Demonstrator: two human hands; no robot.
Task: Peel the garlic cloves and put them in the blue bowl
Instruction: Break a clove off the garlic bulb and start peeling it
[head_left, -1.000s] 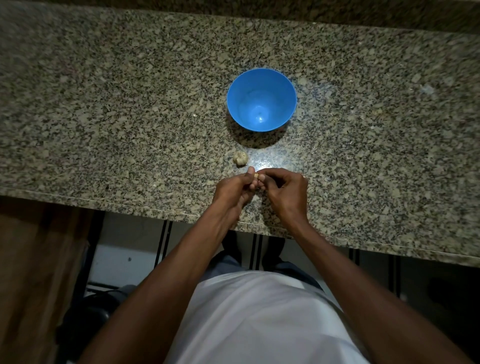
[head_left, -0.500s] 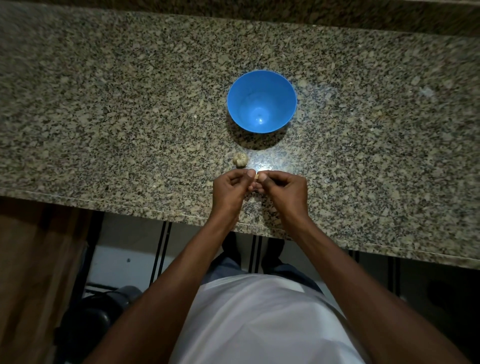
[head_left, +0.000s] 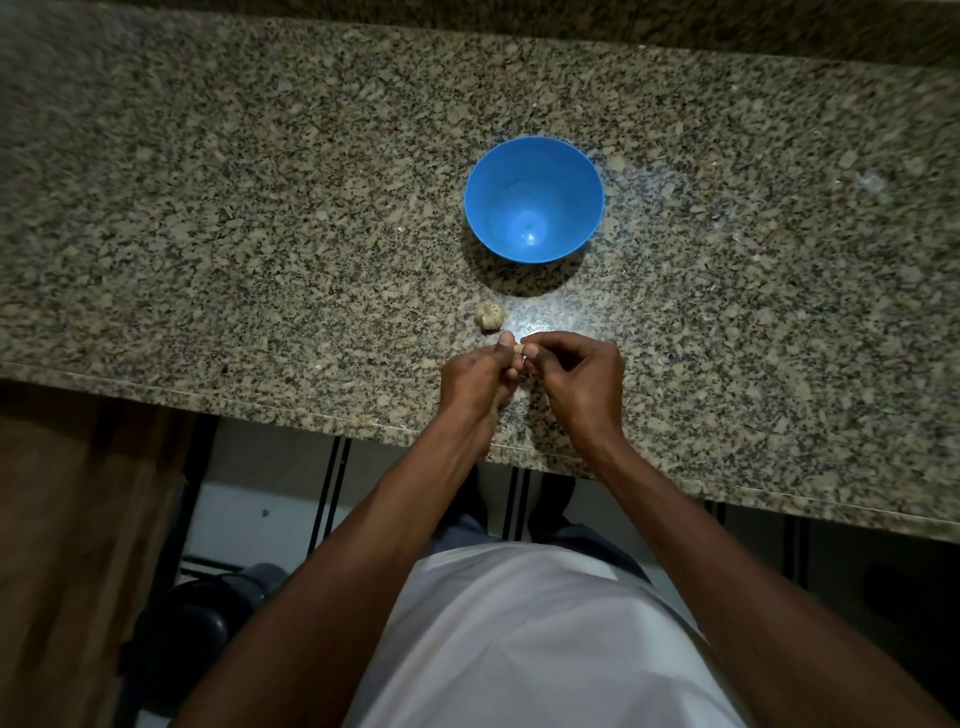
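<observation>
Speckled granite, polished and flecked in tan, grey and black, forms the counter (head_left: 260, 208), with a straight front edge running across the view. On it stands a round, smooth blue plastic bowl (head_left: 534, 200), deep and tapering to a small flat base, nothing visible inside. Near its front, slightly to the left, rests a small pale, lumpy garlic bulb (head_left: 489, 316) with ribbed segments. Just in front of the bulb, both hands meet above the counter. A small cream garlic clove (head_left: 518, 349) is pinched between them: the left hand (head_left: 480, 376) has its thumb and curled fingers closed on it, and the right hand (head_left: 579, 376) closes its grip on the same clove from the other side. A white smooth shirt (head_left: 519, 639) fills the lower view.
</observation>
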